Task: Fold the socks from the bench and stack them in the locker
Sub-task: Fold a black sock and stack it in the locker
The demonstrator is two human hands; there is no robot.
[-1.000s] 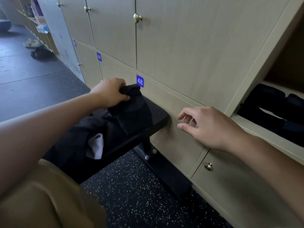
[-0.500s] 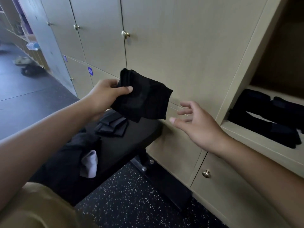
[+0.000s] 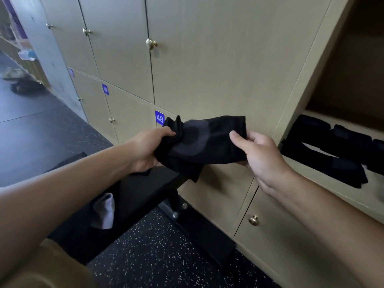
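While several black socks [image 3: 324, 150] already lie on the open locker shelf [image 3: 311, 169], the left hand [image 3: 149, 148] grips one bunched end of a black sock [image 3: 199, 144] and the right hand [image 3: 257, 150] pinches the other, held above the bench [image 3: 145, 183] end. Folding this one remains; a grey sock [image 3: 104, 210] waits at the bench's near edge.

We see a black sock [image 3: 203, 142] with greyish round patches, beige locker doors [image 3: 207, 59], blue number tag [image 3: 159, 118], perhaps grey cloth [image 3: 104, 213], black speckled floor [image 3: 158, 252].
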